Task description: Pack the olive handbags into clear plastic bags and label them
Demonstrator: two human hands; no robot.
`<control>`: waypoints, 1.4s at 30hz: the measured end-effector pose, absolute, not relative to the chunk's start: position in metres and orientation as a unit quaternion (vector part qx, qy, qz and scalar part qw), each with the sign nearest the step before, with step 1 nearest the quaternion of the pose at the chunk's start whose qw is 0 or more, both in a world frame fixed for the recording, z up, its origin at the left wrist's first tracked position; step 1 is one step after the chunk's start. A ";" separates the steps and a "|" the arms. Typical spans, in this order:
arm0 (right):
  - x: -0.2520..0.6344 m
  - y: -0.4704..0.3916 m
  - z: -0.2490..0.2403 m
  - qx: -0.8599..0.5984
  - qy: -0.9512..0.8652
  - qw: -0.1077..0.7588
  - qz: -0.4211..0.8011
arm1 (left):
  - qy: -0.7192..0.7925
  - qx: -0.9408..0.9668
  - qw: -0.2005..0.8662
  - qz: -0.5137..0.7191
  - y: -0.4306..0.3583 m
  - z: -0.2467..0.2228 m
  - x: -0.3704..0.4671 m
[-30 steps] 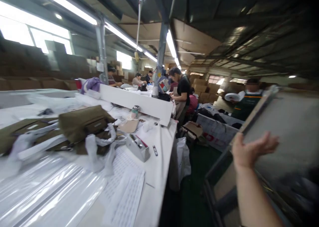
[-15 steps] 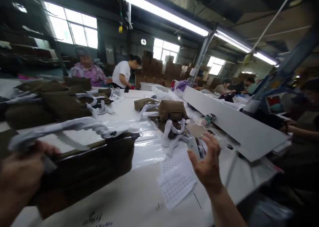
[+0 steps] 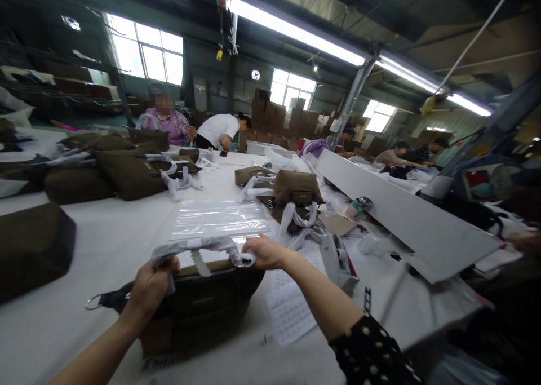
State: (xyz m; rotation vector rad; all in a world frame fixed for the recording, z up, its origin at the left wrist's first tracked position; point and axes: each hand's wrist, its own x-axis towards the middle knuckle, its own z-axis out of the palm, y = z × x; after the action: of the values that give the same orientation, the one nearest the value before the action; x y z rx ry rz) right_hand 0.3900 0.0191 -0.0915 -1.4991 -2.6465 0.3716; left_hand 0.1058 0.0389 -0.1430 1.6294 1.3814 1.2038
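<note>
An olive-brown handbag [image 3: 207, 306] stands upright before me on the white table, its handle [image 3: 198, 244] wrapped in white paper or film. My left hand [image 3: 154, 286] is closed round the left end of the wrapped handle. At the other end of the handle, my right hand [image 3: 264, 252] pinches the wrapping near the bag's top right corner. A metal ring [image 3: 93, 302] sticks out on a strap at the bag's left side. Just behind the bag lie flat clear plastic bags [image 3: 220, 218]. The underside of the handbag is hidden.
More olive bags lie in a pile [image 3: 127, 173] at the left, and a stack [image 3: 298, 187] sits mid-table. One bag [image 3: 34, 249] is at the left edge. Printed sheets [image 3: 289, 312], a tape dispenser [image 3: 338, 264] and a long white board [image 3: 406, 221] are at the right. Co-workers [image 3: 220, 130] stand behind.
The handbag has moved right, to in front of me, with my left hand still on its handle. My right hand has come left from above the papers and taken hold of the handle.
</note>
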 end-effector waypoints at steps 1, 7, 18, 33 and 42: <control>0.389 0.016 -0.088 -0.489 -0.868 0.019 0.083 | 0.528 0.626 0.351 0.454 0.039 -0.145 0.104; 0.376 -0.047 -0.051 -0.534 -0.845 -0.003 -0.033 | 0.524 0.588 0.388 0.478 0.043 -0.151 0.099; 0.318 0.017 -0.060 -0.488 -0.797 0.295 0.199 | 0.445 0.755 0.283 0.389 0.042 -0.101 0.097; 0.317 0.031 -0.037 -0.436 -0.668 0.249 0.549 | 0.390 0.846 0.192 0.310 0.055 -0.066 0.102; 0.261 0.030 -0.010 -0.424 -0.388 0.505 0.644 | 0.500 0.774 0.244 0.304 0.040 -0.060 0.055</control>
State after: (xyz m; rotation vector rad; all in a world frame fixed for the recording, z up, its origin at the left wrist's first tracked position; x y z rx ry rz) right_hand 0.2608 0.0301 -0.0104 -1.0240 -0.9360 1.5539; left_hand 0.0552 0.0401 -0.0604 2.1136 1.3645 0.8307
